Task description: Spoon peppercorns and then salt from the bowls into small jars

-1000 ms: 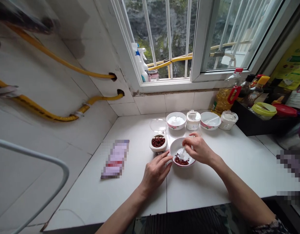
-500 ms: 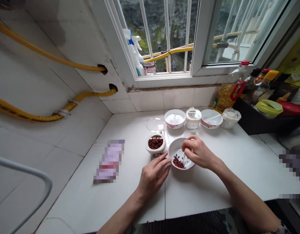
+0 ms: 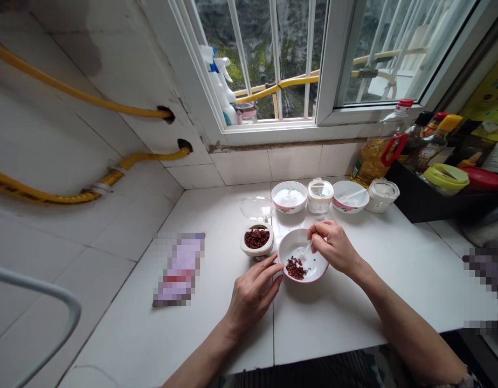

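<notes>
A white bowl [image 3: 288,245] holds a small heap of dark red peppercorns [image 3: 296,268] on its lower left side. My right hand [image 3: 333,248] pinches a small white spoon [image 3: 306,251], whose tip is beside the heap inside the bowl. The fingers of my left hand [image 3: 255,291] are spread, their tips touching the bowl's left rim. Just left of the bowl stands a jar [image 3: 257,240] full of the same peppercorns, its clear lid [image 3: 256,207] flipped up.
Behind are a bowl of white powder [image 3: 290,197], a lidded jar [image 3: 320,196], a bowl with a spoon [image 3: 350,197] and another jar [image 3: 382,195]. An oil bottle [image 3: 372,156] stands at the back right by a black rack [image 3: 414,202]. A purple packet [image 3: 180,269] lies left.
My right hand has shifted slightly right and up, tilting the spoon, and more of the bowl's inside shows. My left hand stays at the rim.
</notes>
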The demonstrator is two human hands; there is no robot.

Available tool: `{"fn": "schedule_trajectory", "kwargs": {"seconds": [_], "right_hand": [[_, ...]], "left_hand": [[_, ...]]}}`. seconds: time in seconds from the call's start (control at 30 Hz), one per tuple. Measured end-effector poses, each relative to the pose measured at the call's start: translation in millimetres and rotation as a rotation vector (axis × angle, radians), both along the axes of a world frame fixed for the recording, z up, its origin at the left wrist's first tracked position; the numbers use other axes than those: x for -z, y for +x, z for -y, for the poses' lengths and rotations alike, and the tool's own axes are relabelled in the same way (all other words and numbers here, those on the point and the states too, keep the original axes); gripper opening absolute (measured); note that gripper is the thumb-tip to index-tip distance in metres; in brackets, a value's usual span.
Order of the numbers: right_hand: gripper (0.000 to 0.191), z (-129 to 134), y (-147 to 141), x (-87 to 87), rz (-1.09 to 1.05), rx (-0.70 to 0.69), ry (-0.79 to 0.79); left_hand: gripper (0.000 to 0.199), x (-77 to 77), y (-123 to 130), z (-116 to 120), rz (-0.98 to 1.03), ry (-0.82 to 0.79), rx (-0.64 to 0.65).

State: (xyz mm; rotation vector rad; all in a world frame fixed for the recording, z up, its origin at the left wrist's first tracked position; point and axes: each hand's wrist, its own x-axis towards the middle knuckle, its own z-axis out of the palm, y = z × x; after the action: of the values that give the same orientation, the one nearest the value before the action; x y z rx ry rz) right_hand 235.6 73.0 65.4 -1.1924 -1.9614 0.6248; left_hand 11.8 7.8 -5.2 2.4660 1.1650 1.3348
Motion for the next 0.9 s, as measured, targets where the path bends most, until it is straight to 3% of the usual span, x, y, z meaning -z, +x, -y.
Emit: {"fn": "schedule_trajectory", "kwargs": {"seconds": [0.17,0.37,0.7,0.77,0.9], "right_hand": [[0.021,-1,-1,0.1,-0.033,-0.01,-0.03],[0.016,-1,0,0.0,-0.222,0.021,-0.229],[0.014,-7,0,5.1,-0.346,0.049,-0.356],[0.015,-8,1,6.8,-0.266,0.061,-0.283],[0.017,-6,-3,12.5,0.031,0.044,0.045]], "left_hand": [[0.025,-0.1,0,0,0.006,0.01,-0.001],[0.024,1.4,0,0,0.008,0.004,-0.001],[0.023,0.0,1,-2,0.005,0.027,-0.006],[0.024,-0.1,1,-2,0.006,0.031,-0.005],[0.023,1.2,2,-2,0.013,0.034,-0.007]]}}
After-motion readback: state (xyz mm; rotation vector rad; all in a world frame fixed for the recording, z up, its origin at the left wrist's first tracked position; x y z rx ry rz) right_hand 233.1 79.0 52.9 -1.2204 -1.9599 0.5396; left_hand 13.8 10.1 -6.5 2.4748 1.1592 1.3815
